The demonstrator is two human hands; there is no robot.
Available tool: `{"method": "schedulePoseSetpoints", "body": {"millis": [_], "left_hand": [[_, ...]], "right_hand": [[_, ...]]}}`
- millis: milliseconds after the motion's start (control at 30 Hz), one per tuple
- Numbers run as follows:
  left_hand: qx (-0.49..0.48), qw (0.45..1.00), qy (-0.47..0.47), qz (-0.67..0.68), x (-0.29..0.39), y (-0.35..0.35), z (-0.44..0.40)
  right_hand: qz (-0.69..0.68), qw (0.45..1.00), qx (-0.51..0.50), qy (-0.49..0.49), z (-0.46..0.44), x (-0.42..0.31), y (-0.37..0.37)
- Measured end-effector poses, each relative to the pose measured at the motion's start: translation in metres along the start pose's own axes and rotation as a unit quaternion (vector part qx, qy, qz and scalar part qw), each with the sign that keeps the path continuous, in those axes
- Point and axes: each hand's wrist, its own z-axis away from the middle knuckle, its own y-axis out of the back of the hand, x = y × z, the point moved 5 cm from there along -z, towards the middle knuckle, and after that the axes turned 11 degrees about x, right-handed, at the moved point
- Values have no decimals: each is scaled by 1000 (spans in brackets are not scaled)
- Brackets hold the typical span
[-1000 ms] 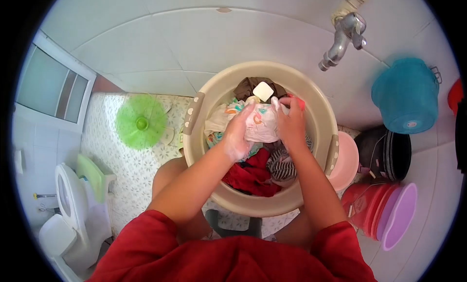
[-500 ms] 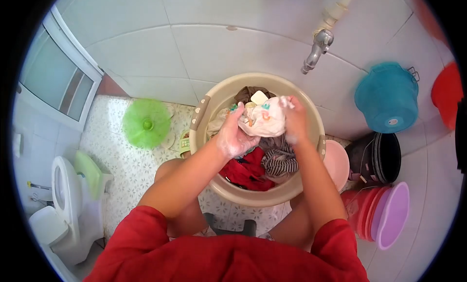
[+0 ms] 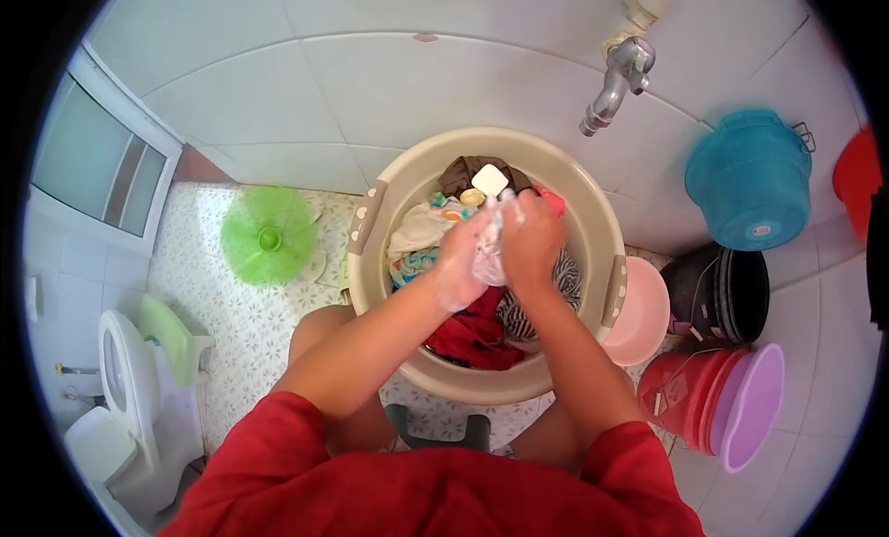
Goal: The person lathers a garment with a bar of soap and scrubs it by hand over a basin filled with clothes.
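Note:
My left hand and my right hand are pressed close together over a large beige basin. Both are closed on a soapy white cloth with coloured marks, bunched between them; its exact kind is unclear. Suds cover my left hand and wrist. Inside the basin lie a red garment, a striped cloth, a pale printed garment and a dark brown cloth. A white square piece and a small yellowish piece rest on the clothes just beyond my hands.
A metal tap juts from the wall above. To the right are a teal bucket, a black bucket, a pink basin and stacked red and purple containers. A green round object and a toilet are at left.
The white cloth, spread between my hands before, is now bunched up. My right hand has moved in and down against my left. The view has shifted slightly.

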Motion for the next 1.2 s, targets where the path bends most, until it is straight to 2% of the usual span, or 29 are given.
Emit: {"method": "schedulePoseSetpoints", "body": {"millis": [67,100,167,200,267,300,367,400,467,500,533,600,633,667,700,767,833,900,933,967,1033,1067,1100,1133,1167,1200], "left_hand": [[-192,980,40,28,9,7,-17],[-219,972,-2,90,19,17,-42],[-323,943,54,61,10,34,-53],[-321,943,56,60,3,23,-36],[-56,998,1,39,-19,5,1],[4,1000,0,-14,-28,13,-5],[42,998,-12,-53,-29,18,-2],[42,998,-11,-56,-27,18,-4],[127,990,-58,-29,-9,32,-17],[-55,998,-24,36,1,37,-31],[-77,997,-7,8,13,44,-40],[-99,995,11,-20,14,42,-43],[-160,986,51,13,4,31,-32],[-219,970,92,45,-7,19,-20],[-217,970,95,44,-18,7,-8],[56,998,29,16,-27,4,8],[77,997,19,6,-20,3,11],[2,997,8,74,-8,8,3],[-140,989,45,-4,-3,15,-10],[-139,989,45,-4,6,25,-21],[-134,988,12,-74,16,40,-40],[-296,953,55,-29,9,37,-40],[-295,953,55,-29,1,20,-22],[-125,991,13,-51,-7,0,-2],[48,996,-30,-74,-10,-2,11],[14,998,-15,-62,-13,-2,11]], "right_hand": [[-14,996,-30,80,27,-39,-7],[-105,992,-35,67,38,-60,6],[-147,985,-77,55,46,-74,9],[-146,985,-77,52,43,-65,4],[-16,999,-16,35,20,-24,-5],[-16,999,-15,33,10,-10,-6],[-50,990,-21,-131,0,23,-8],[-50,990,-20,-133,3,15,-7],[-67,984,-66,-153,23,-16,-8],[-134,987,-56,-72,42,-28,-12],[-176,980,-91,-30,51,-47,-2],[-170,981,-93,-16,48,-45,3],[-165,982,-97,-2,48,-43,5],[-94,995,-42,-2,43,-24,-5],[-93,995,-41,-5,28,-12,-7],[-70,993,19,-89,5,17,-1],[-65,996,14,-61,10,4,1],[-63,998,9,-31,23,-23,10],[-124,992,-24,-9,35,-45,17],[-184,981,-58,14,42,-57,20],[-188,980,-68,11,43,-55,18],[-189,979,-76,8,44,-52,16],[-189,979,-76,8,39,-43,11],[-148,986,-55,-53,28,-22,1],[-106,987,-32,-115,18,-4,-3],[-105,987,-30,-115,11,2,-2]]}}
